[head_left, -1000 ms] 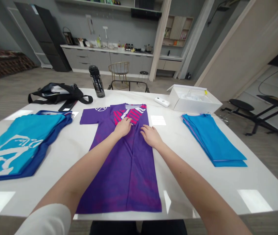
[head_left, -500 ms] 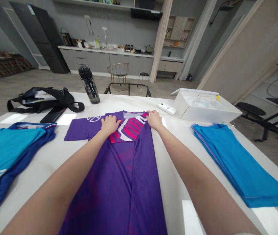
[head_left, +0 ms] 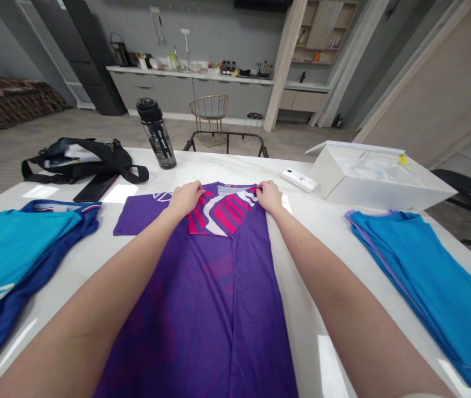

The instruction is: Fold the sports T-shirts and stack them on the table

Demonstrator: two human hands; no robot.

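Note:
A purple jersey (head_left: 202, 298) with a pink and white pattern near its collar lies lengthwise on the white table (head_left: 302, 221). My left hand (head_left: 186, 198) pinches its fabric at the left shoulder, beside the collar. At the right shoulder edge, my right hand (head_left: 269, 196) has its fingers closed on the cloth. One short sleeve spreads flat to the left, partly behind my left forearm. The sleeve on the right side is not spread out; the jersey's right edge runs straight down toward me.
Folded teal and navy shirts (head_left: 24, 237) lie at left, a blue folded garment (head_left: 422, 276) at right. Farther back are a black bag (head_left: 82, 157), a phone (head_left: 94, 188), a dark bottle (head_left: 158, 135), a white handheld device (head_left: 298, 180) and an open white box (head_left: 376, 190).
My left hand has shifted from lying over the shoulder to pinching it nearer the collar. The right hand keeps its place at the right shoulder. The head view has tilted down slightly.

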